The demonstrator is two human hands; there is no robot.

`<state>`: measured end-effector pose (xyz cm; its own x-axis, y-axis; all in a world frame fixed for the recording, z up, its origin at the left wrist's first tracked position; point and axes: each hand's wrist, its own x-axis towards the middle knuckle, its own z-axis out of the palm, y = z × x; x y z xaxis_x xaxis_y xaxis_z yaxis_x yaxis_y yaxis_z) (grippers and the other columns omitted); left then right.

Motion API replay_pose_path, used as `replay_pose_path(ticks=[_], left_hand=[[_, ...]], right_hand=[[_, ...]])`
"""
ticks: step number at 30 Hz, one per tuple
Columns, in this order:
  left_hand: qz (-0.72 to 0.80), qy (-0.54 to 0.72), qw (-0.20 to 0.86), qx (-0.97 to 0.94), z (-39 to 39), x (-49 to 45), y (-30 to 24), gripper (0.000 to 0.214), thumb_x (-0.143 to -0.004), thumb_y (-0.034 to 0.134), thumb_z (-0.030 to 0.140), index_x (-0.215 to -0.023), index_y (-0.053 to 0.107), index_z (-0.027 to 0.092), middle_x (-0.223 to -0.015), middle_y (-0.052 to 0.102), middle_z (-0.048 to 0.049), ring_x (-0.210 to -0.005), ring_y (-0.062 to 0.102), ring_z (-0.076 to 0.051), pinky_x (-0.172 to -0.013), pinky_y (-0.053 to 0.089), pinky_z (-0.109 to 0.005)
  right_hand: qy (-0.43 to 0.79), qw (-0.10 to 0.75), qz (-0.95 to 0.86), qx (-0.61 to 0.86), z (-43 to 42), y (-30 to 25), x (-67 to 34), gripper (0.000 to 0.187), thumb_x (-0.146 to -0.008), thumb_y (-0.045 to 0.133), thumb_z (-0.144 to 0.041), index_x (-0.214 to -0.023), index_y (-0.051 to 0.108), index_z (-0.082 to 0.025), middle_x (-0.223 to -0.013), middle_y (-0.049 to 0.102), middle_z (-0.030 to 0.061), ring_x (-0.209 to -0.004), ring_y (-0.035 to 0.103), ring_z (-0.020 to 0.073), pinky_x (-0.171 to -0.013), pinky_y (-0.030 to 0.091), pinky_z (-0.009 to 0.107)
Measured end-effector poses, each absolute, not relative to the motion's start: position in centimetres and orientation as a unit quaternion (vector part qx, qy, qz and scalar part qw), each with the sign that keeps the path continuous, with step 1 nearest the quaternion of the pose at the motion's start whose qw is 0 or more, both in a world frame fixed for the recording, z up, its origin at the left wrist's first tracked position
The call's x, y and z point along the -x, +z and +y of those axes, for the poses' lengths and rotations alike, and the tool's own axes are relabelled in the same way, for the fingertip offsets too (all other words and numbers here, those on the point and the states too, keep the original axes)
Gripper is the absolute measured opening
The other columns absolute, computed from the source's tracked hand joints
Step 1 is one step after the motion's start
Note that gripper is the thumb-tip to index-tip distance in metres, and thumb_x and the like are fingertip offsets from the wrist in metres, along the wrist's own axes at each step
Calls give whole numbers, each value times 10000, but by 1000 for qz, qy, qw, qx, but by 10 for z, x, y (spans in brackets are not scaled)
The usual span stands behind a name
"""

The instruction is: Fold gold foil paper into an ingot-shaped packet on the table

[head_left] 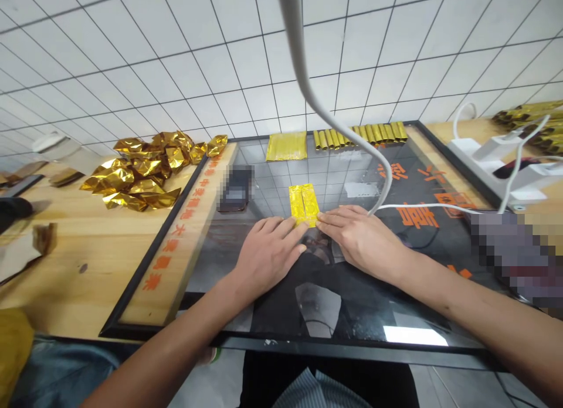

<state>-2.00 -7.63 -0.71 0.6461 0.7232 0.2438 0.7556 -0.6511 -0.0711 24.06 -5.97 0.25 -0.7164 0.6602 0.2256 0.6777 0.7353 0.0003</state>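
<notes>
A small sheet of gold foil paper (311,198) lies on the dark glass top, its two sides folded inward so that they meet at a slit down the middle. My left hand (268,247) rests palm down with its fingers stretched out, the fingertips on the sheet's near left edge and the thumb apart from it. My right hand (360,239) has its fingers close together at the near right corner of the paper; its thumb is hidden beneath. Behind the sheet, near the wall, lies a flat stack of gold paper (287,146) beside a row of rolled gold tubes (373,133).
Folded gold foil pieces (145,167) are heaped at the left. A phone (235,188) lies on the glass. A white cable (328,118) hangs in front and runs to a power strip (488,162) at right. More gold pieces (528,123) lie at far right.
</notes>
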Motion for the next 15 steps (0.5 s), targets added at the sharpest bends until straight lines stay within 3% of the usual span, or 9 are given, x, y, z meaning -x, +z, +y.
replay_pose_path(ticks=[4,10,15], left_hand=[[-397,-49,104,911,-74,9,7,391,-1115,540,472,-1393,690,242,-1265,733,-96,-1147,659,-307,-1040,483,-509],[-334,-42,101,936,-68,-4,-1,467,-1154,440,444,-1284,721,94,-1311,725,-156,-1239,649,-306,-1025,511,-450],[-330,-77,93,936,-68,-2,-17,523,-1168,395,422,-1366,676,28,-1418,704,-194,-1309,649,-312,-1104,510,-443]], right_hand=[[-33,109,-925,363,-59,3,-240,389,-974,578,-58,-1323,728,-140,-1345,781,134,-1222,722,296,-1039,531,476],[-24,119,-924,363,-55,1,-244,387,-967,578,-55,-1303,737,-161,-1308,794,123,-1177,735,277,-1041,532,474],[-35,115,-918,377,-57,-2,-241,451,-971,552,-39,-1380,698,-161,-1306,777,110,-1140,717,276,-967,546,451]])
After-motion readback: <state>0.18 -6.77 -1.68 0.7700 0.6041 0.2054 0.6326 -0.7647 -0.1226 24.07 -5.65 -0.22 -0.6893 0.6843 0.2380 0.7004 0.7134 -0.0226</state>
